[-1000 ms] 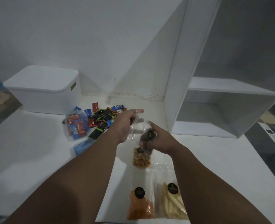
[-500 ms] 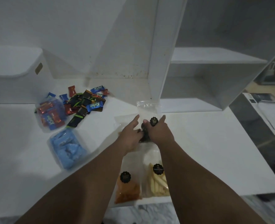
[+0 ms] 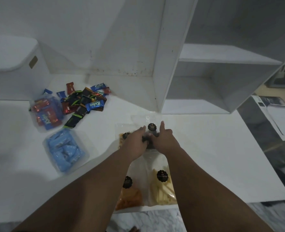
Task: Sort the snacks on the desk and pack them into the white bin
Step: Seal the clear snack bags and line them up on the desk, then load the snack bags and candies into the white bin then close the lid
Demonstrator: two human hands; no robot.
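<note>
Both hands meet on the clear bag of dark snacks (image 3: 152,127), mid-counter (image 3: 205,148), just in front of the shelf unit (image 3: 160,64). The left grip (image 3: 135,141) and right grip (image 3: 163,141) curl onto its filled part, right thumb raised. It is best laid flat and sticker up, squared beside the yellow-snack bag (image 3: 121,137), without crushing. The white bin (image 3: 13,67) sits lidded at the counter's back left corner.
</note>
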